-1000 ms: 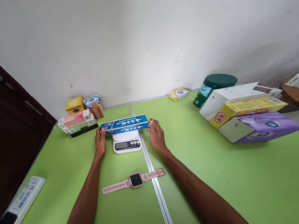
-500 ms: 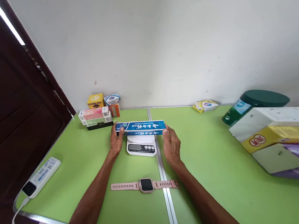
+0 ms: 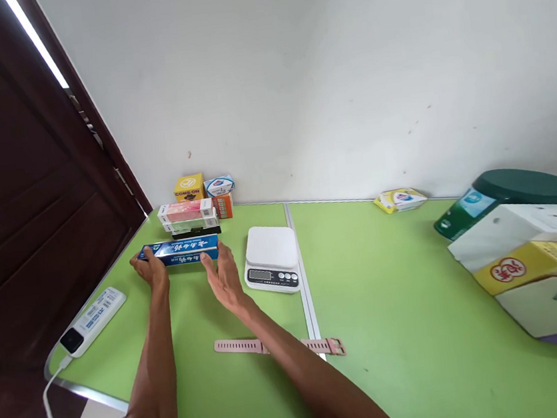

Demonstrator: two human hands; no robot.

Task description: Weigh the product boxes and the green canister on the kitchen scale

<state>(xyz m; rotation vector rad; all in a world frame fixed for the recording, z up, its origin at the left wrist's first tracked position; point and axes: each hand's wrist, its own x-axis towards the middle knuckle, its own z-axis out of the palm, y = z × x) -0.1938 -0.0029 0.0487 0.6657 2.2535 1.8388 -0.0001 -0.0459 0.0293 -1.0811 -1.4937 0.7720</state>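
Observation:
A blue toothpaste box with white lettering is held level between my two hands, over the left part of the green table. My left hand is closed on its left end, thumb on the near side. At the right end, my right hand grips with the thumb in front. Just behind the box stands a stack of slim boxes, pink-and-white on top and black at the bottom. To the right of my right hand sits a white kitchen scale, its plate bare. My right forearm partly covers a pink-strapped watch.
A yellow box and an orange box stand against the wall. A white device with a cable lies at the left edge. On the right are a yellow-white packet, a green tub and stacked boxes.
Both hands have carried the toothpaste box left, from above the scale to in front of the stacked slim boxes. The scale's plate is now uncovered, and my right forearm crosses the watch.

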